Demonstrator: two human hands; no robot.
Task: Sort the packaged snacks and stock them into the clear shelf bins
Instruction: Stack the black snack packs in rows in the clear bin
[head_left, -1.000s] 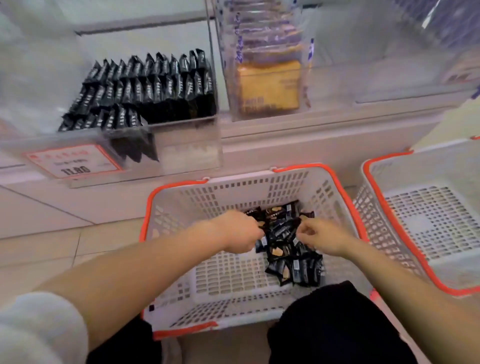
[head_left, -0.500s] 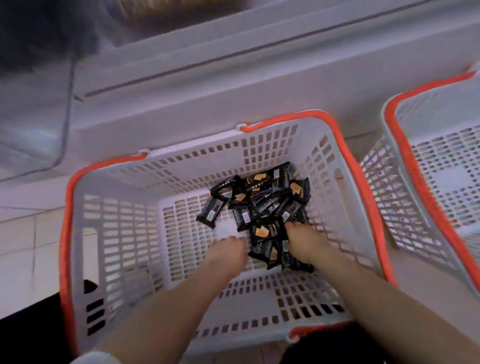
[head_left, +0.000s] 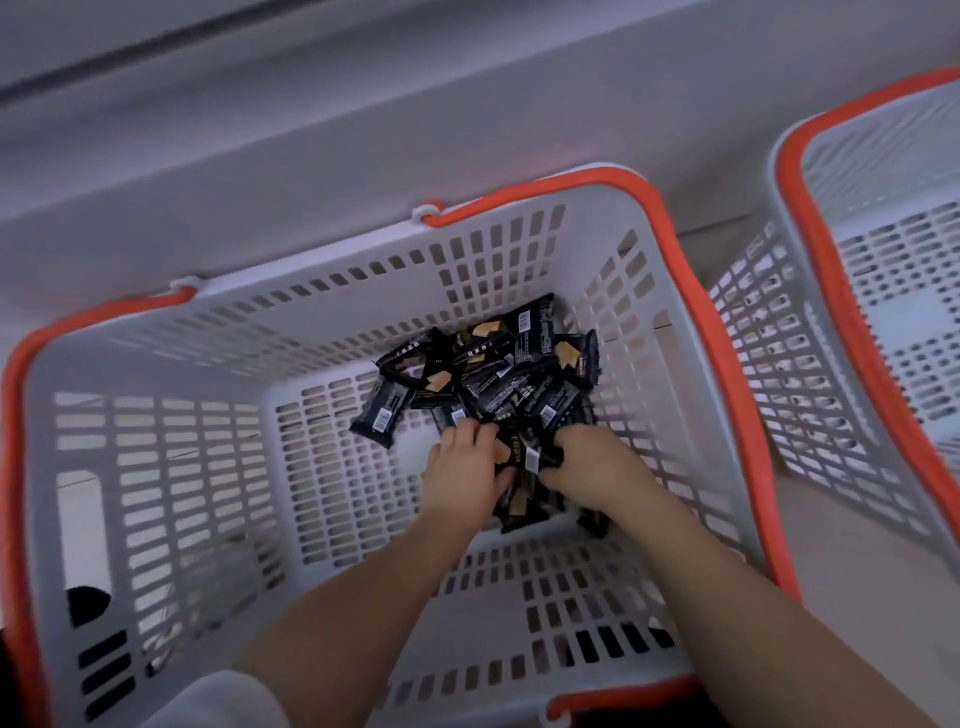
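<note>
A pile of small black snack packets (head_left: 498, 374) with gold pictures lies at the bottom of a white slotted basket (head_left: 171, 447) with an orange rim. Both my hands reach down into the near edge of the pile. My left hand (head_left: 462, 475) has its fingers curled into the packets and its thumb against one. My right hand (head_left: 592, 462) grips several black packets, with fingers wrapped round them. One packet (head_left: 376, 410) lies apart at the left of the pile. The clear shelf bins are out of view.
A second white basket with an orange rim (head_left: 852, 332) stands close on the right. The white shelf base (head_left: 363, 130) runs along the top behind both baskets. A white sleeve (head_left: 218, 701) shows at the bottom edge.
The view has tilted down and closed in on the basket, so the shelf bins have left the frame. Both hands have sunk deeper into the packets and closed on them.
</note>
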